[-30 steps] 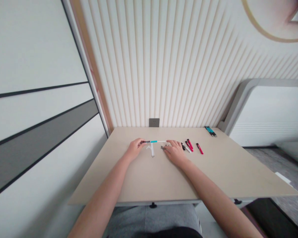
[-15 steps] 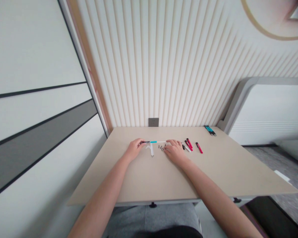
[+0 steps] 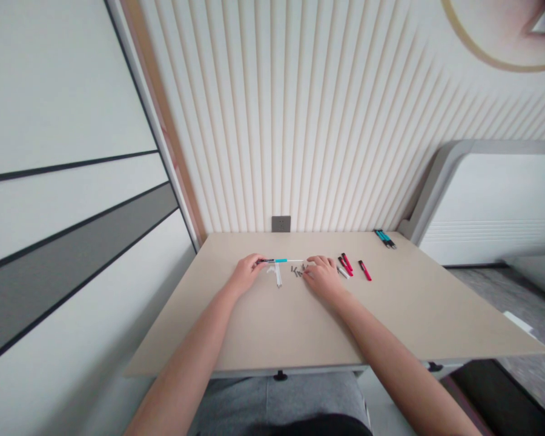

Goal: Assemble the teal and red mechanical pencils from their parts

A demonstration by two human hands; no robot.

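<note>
A pen with a blue barrel [image 3: 280,260] lies crosswise in my left hand [image 3: 245,272], whose fingers are closed on its dark end. A thin white refill [image 3: 295,261] sticks out of the pen to the right, its tip close to my right fingertips. My right hand [image 3: 321,275] rests low over the table, thumb and forefinger apart, beside several small dark grey pieces [image 3: 296,270]. Whether its thumb touches one of them is too small to tell. White sticks [image 3: 278,275] and small pale curved pieces [image 3: 271,269] lie near my left hand.
Right of my right hand lie several red pen parts [image 3: 364,270] and white pieces [image 3: 343,272], partly covered by the hand. Blue-and-black pens [image 3: 385,238] sit at the table's back right corner. The beige table [image 3: 290,327] meets a ribbed wall with a socket [image 3: 281,224].
My right hand has shifted slightly right, and a few of the small grey pieces beside it lie a little differently. My left hand keeps the pen in place.
</note>
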